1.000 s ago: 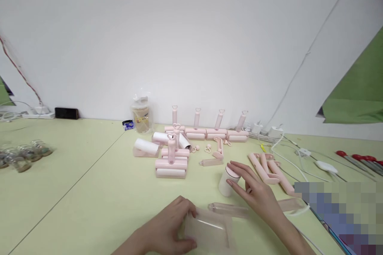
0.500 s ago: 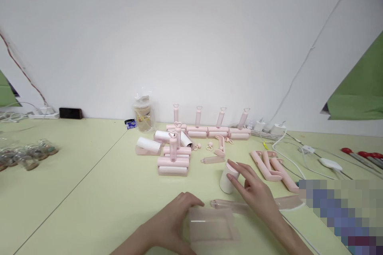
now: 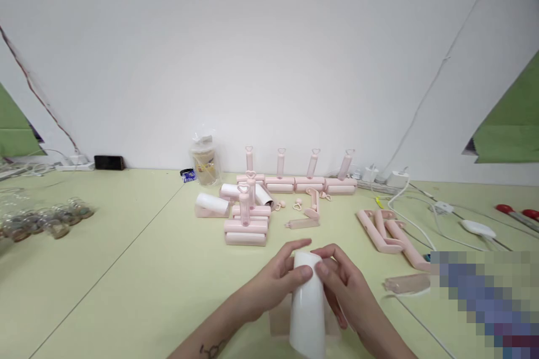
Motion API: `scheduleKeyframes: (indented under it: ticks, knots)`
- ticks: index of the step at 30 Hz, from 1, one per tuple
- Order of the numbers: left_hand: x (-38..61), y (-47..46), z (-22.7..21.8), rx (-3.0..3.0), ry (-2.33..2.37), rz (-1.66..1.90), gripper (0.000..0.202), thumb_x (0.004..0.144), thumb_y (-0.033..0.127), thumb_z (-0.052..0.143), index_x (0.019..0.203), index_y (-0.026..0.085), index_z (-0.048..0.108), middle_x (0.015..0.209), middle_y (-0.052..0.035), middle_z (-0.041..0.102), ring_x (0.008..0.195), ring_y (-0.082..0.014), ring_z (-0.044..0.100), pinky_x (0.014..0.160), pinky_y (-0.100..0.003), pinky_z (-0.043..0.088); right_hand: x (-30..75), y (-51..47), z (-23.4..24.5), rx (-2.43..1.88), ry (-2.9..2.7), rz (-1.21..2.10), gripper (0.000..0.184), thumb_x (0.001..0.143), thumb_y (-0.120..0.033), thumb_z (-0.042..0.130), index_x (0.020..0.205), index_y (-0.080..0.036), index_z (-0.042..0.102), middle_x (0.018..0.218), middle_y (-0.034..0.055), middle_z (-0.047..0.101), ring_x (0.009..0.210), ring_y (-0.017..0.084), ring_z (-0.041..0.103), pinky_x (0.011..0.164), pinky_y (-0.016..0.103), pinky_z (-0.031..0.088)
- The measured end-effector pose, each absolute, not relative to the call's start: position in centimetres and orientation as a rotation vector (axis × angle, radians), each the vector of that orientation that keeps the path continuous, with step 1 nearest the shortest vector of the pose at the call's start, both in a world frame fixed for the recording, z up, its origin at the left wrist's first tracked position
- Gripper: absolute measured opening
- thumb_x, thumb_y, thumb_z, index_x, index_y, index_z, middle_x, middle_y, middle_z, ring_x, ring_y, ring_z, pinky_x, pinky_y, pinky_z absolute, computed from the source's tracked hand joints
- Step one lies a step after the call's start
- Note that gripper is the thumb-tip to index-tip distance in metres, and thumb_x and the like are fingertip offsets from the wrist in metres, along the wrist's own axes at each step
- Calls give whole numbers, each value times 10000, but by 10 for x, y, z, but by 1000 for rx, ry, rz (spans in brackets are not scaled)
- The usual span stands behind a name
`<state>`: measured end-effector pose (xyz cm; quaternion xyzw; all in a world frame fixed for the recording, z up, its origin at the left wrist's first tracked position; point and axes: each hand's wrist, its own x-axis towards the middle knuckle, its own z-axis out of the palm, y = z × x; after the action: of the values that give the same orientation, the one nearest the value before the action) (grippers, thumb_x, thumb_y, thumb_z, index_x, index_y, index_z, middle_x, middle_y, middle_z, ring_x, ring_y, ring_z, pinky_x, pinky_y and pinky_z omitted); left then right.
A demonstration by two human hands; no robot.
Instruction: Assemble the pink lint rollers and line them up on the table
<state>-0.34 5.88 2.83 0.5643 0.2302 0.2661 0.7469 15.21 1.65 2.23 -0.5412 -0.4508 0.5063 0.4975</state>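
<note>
A white paper roll (image 3: 308, 314), apparently a lint roller refill, is held at its upper end between my two hands. From the left, my left hand (image 3: 273, 283) grips it with the thumb on its face. My right hand (image 3: 347, 286) closes on its right side, thumb near the top edge. Behind and below the roll lies a clear pinkish plastic cover (image 3: 278, 322), partly hidden by the roll and hands. Beyond the hands, a clear pink handle tube (image 3: 302, 224) rests on the table.
Pink lint rollers (image 3: 246, 233) with heart-topped handles stand farther back, several along the wall. A white roll (image 3: 213, 202) lies to their left. Pink frame pieces (image 3: 379, 233) and a white cable (image 3: 415, 238) are on the right. Glass jars (image 3: 56, 224) stand at left.
The white roll has come toward me from where it stood, over the clear cover. My left hand has moved off the cover and joined my right hand on the roll.
</note>
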Motion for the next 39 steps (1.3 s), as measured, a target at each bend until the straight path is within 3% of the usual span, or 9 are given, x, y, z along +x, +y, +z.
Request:
scheduleKeyframes:
  ticks: [2,5,8,10,12,19,28,35,39]
  knots:
    - [-5,56,29,1147,549,642,428,794,448,572,1151,229,483,866,-18,574,823,-161,559,762,-292,413,156,19,23,-1295,-963,1218,315,779,-543,457,794,-233,509,394,-95,459,222,49,294,260,170,207]
    - [-11,56,27,935,577,848,414,801,460,558,1120,212,469,913,-49,595,872,-188,568,786,-312,420,169,21,24,-1104,-689,1285,124,713,-357,524,764,-245,539,680,-23,644,351,86,477,355,229,427]
    - [-14,60,25,745,548,990,431,810,459,547,1138,205,433,1018,-86,596,912,-201,565,811,-340,429,181,23,23,-1040,-455,1391,250,609,-152,628,832,-263,600,872,-1,684,785,155,650,653,229,549]
    - [-14,62,23,670,504,995,428,818,453,538,1148,202,428,1071,-97,583,938,-205,556,822,-355,434,185,24,22,-1046,-437,1487,281,642,-156,669,907,-245,635,1017,19,677,1077,155,560,800,190,515]
    - [-14,63,22,657,454,1005,420,824,421,543,1167,208,428,1117,-96,561,999,-212,532,848,-363,432,184,25,22,-1030,-485,1566,254,708,-236,667,961,-219,649,1137,36,639,1202,153,455,890,187,468]
    - [-16,54,18,881,436,1110,472,767,369,629,1177,256,424,1214,-81,511,1131,-267,464,912,-387,407,165,17,30,-1036,-587,1617,352,774,-344,630,1097,-207,609,1122,64,651,1093,225,554,902,324,468]
    - [-17,46,0,1782,353,1199,578,759,146,650,1193,405,370,1254,-18,450,1220,-253,383,1001,-440,326,152,6,29,-849,-691,1586,362,812,-443,538,1106,-245,615,1200,43,586,1174,223,449,979,365,378]
    - [-23,43,-2,2224,292,1066,780,766,75,612,1296,459,189,1361,-23,379,1278,-260,314,1025,-464,292,155,0,26,-866,-863,1672,433,822,-372,545,1242,-291,478,1215,32,556,1090,238,497,872,349,395]
    - [-24,41,-8,2269,286,1125,818,746,103,647,1309,452,167,1353,-30,397,1282,-272,309,1022,-476,296,155,-2,27,-799,-780,1697,456,823,-369,530,1267,-291,462,1197,34,568,1144,240,451,919,359,349]
